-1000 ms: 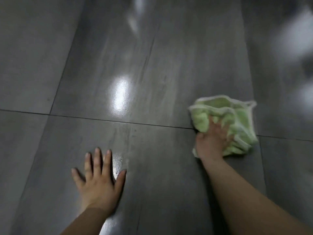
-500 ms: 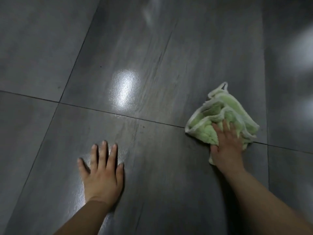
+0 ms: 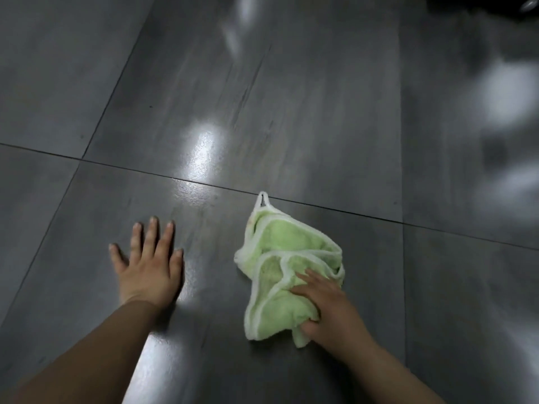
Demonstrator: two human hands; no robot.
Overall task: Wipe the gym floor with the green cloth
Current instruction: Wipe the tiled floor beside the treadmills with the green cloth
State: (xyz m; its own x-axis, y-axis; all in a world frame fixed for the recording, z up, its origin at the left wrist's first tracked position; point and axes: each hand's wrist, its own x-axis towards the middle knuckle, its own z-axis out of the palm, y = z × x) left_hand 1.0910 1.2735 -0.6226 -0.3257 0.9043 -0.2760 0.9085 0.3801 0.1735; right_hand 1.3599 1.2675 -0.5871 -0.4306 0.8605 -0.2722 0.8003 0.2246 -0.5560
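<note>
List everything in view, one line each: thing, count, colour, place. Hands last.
floor tiles: several, glossy dark grey, filling the view.
green cloth: one, light green with white edging, crumpled on the floor, right of centre.
loop: one, white, at the cloth's far tip.
dark object: one, black, top right corner, cut off.
left hand: one, flat on the floor, left of the cloth.
right hand: one, gripping the cloth's near end.

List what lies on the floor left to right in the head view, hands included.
left hand flat on the floor → light glare → green cloth → right hand, holding the cloth's right part.
</note>
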